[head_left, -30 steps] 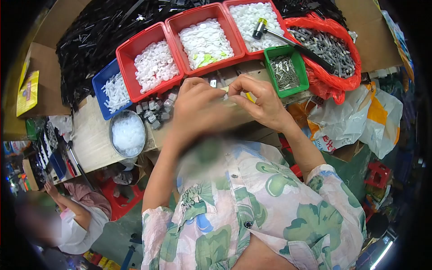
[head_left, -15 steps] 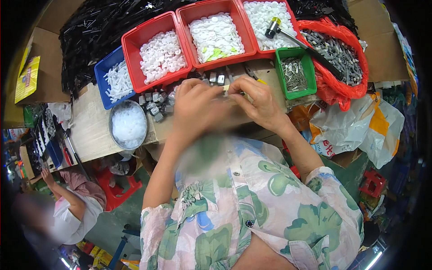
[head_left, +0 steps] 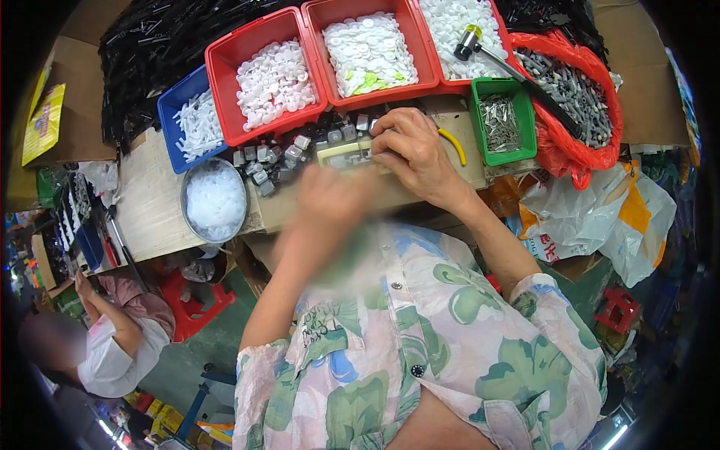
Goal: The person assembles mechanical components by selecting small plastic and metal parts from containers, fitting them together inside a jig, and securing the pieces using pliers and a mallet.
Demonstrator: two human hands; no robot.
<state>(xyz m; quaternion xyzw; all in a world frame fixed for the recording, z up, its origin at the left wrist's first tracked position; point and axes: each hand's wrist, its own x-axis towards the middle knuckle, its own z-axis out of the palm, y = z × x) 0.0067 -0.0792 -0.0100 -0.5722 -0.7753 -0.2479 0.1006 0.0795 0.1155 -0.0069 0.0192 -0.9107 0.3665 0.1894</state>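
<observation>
My right hand (head_left: 420, 157) is at the right end of a cream and clear plastic piece (head_left: 337, 155) on the bench, its fingers bent and pinched against that end. Motion smears my left hand (head_left: 334, 196), which is just below the piece; its fingers do not show clearly. Small grey and clear block-like parts (head_left: 262, 161) lie in a heap left of and behind the piece. A tool with a yellow curved handle (head_left: 454, 144) lies right of my right hand, partly hidden by it.
Red bins (head_left: 321, 79) with white plastic parts line the back, beside a blue bin (head_left: 166, 124) and a green bin (head_left: 477, 120) of metal pins. A metal bowl (head_left: 184, 206) stands left. A hammer (head_left: 517, 73) lies across a red bag (head_left: 616, 112). Another person (head_left: 124, 360) sits at lower left.
My left hand has moved down and toward me, away from my right hand, and the cream plastic piece shows more fully. My right hand has shifted slightly left.
</observation>
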